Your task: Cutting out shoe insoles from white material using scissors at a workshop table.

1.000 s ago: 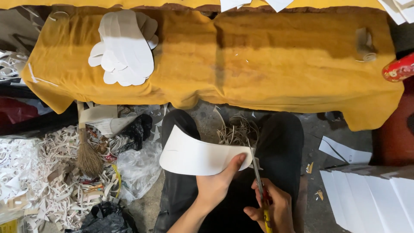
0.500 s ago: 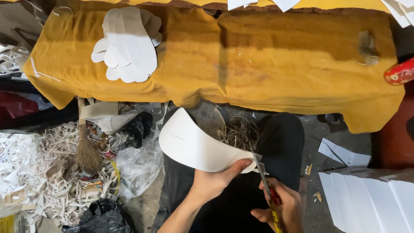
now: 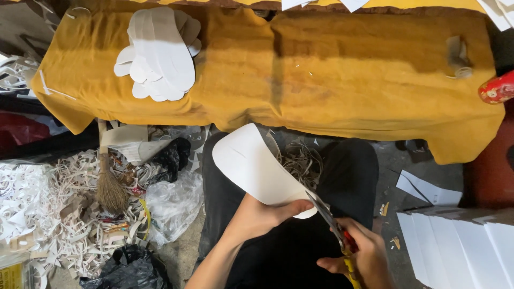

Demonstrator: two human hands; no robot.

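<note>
A curved white sheet [image 3: 257, 168] is held just below the centre of the frame, over the lap of the seated person, whose black trousers [image 3: 348, 171] fill the lower middle. The left hand [image 3: 262, 217] is closed on the sheet's lower edge, thumb laid across the front face near the right corner, so that the sheet rises up and to the left of the hand and curls toward the upper left. The right hand [image 3: 364, 257], at the lower right of centre, is wrapped around the red and yellow handles of a pair of scissors [image 3: 332, 225]; the blades point up and to the left and meet the sheet's lower right edge, just beside the left thumb. Whether the blades are parted cannot be told. The 2 hands lie close together, the left one higher and further left. Behind the sheet, between the knees, a tangle of thin pale trimmings [image 3: 302, 160] is seen. Across the upper part of the frame a mustard-yellow cloth [image 3: 332, 75] is spread, and on it, at the upper left, a stack of white cut shapes [image 3: 158, 53] is piled. At the lower left, a heap of white paper scraps [image 3: 48, 214] lies with a small broom [image 3: 110, 187] and clear and black plastic bags. At the lower right, a stack of white sheets [image 3: 460, 246] is set well apart from the hands.
</note>
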